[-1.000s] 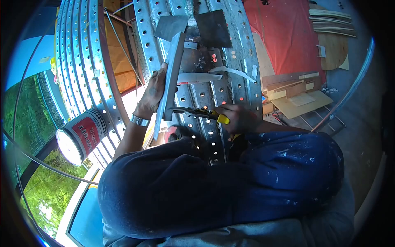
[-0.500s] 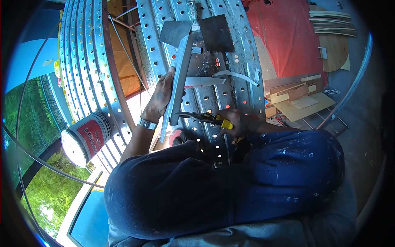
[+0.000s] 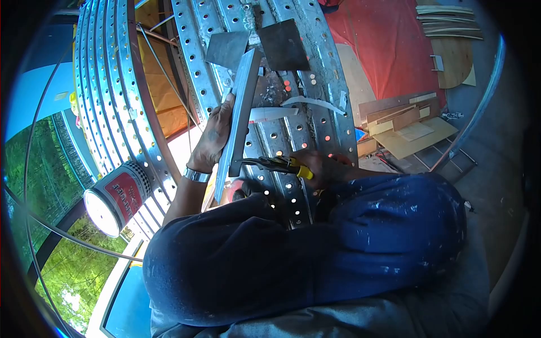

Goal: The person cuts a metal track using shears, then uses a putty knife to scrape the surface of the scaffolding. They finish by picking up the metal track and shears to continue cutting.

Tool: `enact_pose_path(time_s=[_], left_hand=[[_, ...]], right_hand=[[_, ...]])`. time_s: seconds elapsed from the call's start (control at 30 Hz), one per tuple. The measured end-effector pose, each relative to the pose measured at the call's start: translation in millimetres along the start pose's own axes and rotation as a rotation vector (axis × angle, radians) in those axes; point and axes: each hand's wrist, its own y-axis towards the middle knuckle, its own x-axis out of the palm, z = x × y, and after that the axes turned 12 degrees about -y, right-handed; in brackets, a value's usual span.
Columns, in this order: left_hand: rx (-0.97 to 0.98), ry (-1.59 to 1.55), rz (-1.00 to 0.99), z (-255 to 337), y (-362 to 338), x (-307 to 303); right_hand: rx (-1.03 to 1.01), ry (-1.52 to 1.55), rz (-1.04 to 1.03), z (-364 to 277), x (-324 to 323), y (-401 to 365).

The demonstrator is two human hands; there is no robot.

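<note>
My left hand (image 3: 213,142) is closed around a long grey metal channel (image 3: 243,104), thumb along its side, and holds it tilted over the perforated planks. A narrow flap of the channel sticks out past its lower end, toward my knees. My right hand (image 3: 322,167) grips tin snips (image 3: 270,163) with black jaws and yellow handles. The snips' jaw tips sit right at the lower end of the channel. Beyond the channel, two dark sheet-metal pieces, one on the left (image 3: 226,49) and one on the right (image 3: 283,46), lie on the planks, nearer to my left hand.
Perforated metal planks (image 3: 329,121) run beneath my hands. Pale curved strips (image 3: 313,103) lie on them. A labelled can (image 3: 121,197) stands at the left on another plank stack. Wood offcuts (image 3: 414,132) lie on the floor at right, near a red sheet (image 3: 377,62).
The view has shifted slightly, so the planks and sheet pieces appear further left. The channel has turned a little in my left hand; the snips stay at its lower end.
</note>
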Motion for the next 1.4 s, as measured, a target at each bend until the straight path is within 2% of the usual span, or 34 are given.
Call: enact_pose_path(time_s=[0.13, 0.23, 0.33, 0.43, 0.53, 0.63, 0.77, 0.83, 1.13, 1.2, 1.23, 1.3, 1.33, 1.4], left_hand=[[0.032, 0.043, -0.032, 2.7, 3.9, -2.3], [0.021, 0.031, -0.037, 0.6, 6.0, -8.5], [0.004, 0.036, -0.035, -0.1, 6.2, -7.7], [0.126, 0.216, -0.019, -3.1, 5.3, -6.6], [0.16, 0.303, -0.095, -6.5, 2.5, -13.3], [0.18, 0.293, -0.089, -12.6, 6.4, -13.4], [0.16, 0.242, -0.119, -15.4, 6.0, -22.1], [0.161, 0.215, -0.073, -19.8, 8.5, -25.7], [0.081, 0.117, -0.008, -18.4, 11.7, -21.1], [0.074, 0.136, -0.013, -13.1, 5.8, -13.7], [0.145, 0.226, -0.031, -7.9, 6.4, -12.1], [0.294, 0.403, -0.037, 2.5, 11.7, -19.4], [0.202, 0.349, -0.049, 3.5, 10.6, -20.7], [0.156, 0.34, 0.003, 0.1, 12.3, -27.7]], right_hand=[[0.083, 0.121, 0.017, -8.8, -3.5, 1.5], [0.206, 0.077, -0.032, -4.1, 4.5, -0.6], [0.139, 0.229, 0.011, -11.5, -4.2, -2.7], [0.047, 0.054, -0.061, -25.5, -18.9, -6.5], [0.11, 0.075, -0.175, -42.2, -30.3, -9.2], [0.036, 0.091, -0.089, -25.6, -17.5, -1.8], [0.055, 0.017, -0.049, -25.6, -17.0, -0.8], [0.082, -0.065, -0.029, -32.8, -15.4, -0.8], [-0.002, 0.005, 0.02, -5.2, 0.4, 5.5], [0.081, -0.017, -0.071, -5.8, 2.1, 11.1], [0.119, -0.034, -0.108, -6.5, 0.7, 16.5], [0.085, -0.113, -0.05, -4.2, 6.1, 23.5], [0.081, -0.144, -0.032, -3.3, 11.6, 19.0], [0.07, -0.092, -0.008, -0.3, 12.8, 16.9]])
